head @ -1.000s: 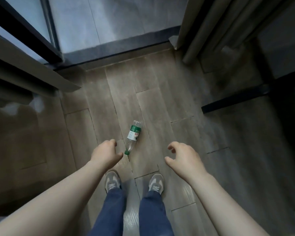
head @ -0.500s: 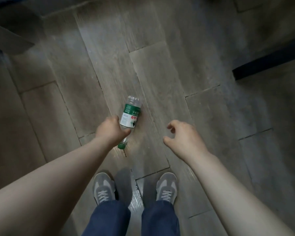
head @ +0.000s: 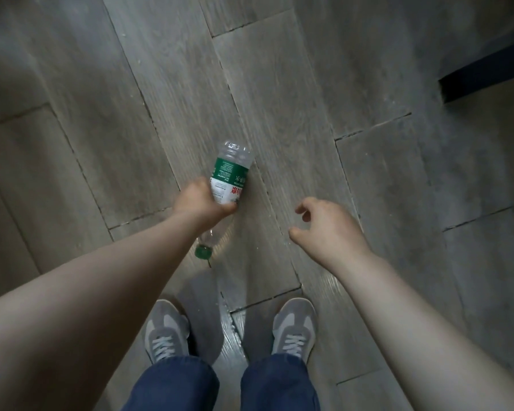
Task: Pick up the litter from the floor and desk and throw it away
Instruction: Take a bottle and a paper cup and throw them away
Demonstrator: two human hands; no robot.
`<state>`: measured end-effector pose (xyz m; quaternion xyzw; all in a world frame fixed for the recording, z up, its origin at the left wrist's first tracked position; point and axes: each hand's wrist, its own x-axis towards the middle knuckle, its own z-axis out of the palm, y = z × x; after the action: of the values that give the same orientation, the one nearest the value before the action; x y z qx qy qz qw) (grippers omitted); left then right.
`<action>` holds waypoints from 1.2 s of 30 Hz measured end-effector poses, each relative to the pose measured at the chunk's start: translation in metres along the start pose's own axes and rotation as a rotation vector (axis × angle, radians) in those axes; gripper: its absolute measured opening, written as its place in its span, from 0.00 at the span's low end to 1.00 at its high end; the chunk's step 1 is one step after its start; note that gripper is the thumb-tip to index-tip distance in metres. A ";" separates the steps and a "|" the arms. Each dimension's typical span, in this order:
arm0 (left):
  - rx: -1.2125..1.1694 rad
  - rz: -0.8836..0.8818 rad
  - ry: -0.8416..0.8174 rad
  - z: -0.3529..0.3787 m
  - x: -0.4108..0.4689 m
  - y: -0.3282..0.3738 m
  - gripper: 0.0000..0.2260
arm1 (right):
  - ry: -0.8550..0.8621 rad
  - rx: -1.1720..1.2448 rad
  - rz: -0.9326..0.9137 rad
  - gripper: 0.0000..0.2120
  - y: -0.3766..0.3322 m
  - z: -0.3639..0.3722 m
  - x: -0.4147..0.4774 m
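Observation:
A clear plastic bottle [head: 230, 173] with a green and white label and a green cap lies on the wooden floor, cap end toward me. My left hand [head: 201, 203] is curled round its middle, covering the lower part of the label. To the right, my right hand [head: 327, 229] hovers above the floor with loosely curled fingers and holds nothing.
My two grey shoes [head: 166, 333] stand on the grey wood-plank floor [head: 279, 99] just below the bottle. A dark furniture edge [head: 484, 75] crosses the upper right corner.
The view has dropped closer to the floor. My left hand has gone from reaching beside the bottle to gripping it round the middle. My right hand has kept its place to the right.

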<state>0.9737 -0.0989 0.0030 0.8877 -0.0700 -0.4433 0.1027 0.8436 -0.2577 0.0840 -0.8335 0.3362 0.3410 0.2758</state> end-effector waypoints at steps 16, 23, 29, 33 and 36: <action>-0.190 0.140 0.024 -0.198 -0.222 0.125 0.17 | 0.151 0.173 0.109 0.22 -0.041 -0.189 -0.185; -0.139 0.305 0.060 -0.323 -0.383 0.207 0.18 | 0.315 0.267 0.128 0.22 -0.072 -0.321 -0.339; -0.114 0.488 0.080 -0.397 -0.518 0.253 0.15 | 0.508 0.398 0.131 0.21 -0.089 -0.403 -0.475; -0.124 0.595 0.094 -0.428 -0.587 0.288 0.17 | 0.682 0.520 0.151 0.19 -0.082 -0.438 -0.555; -0.142 0.673 0.087 -0.435 -0.630 0.313 0.18 | 0.801 0.603 0.176 0.17 -0.068 -0.454 -0.606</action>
<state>0.9363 -0.2145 0.8213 0.8235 -0.3235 -0.3501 0.3077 0.7402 -0.3025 0.8361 -0.7506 0.5681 -0.0954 0.3236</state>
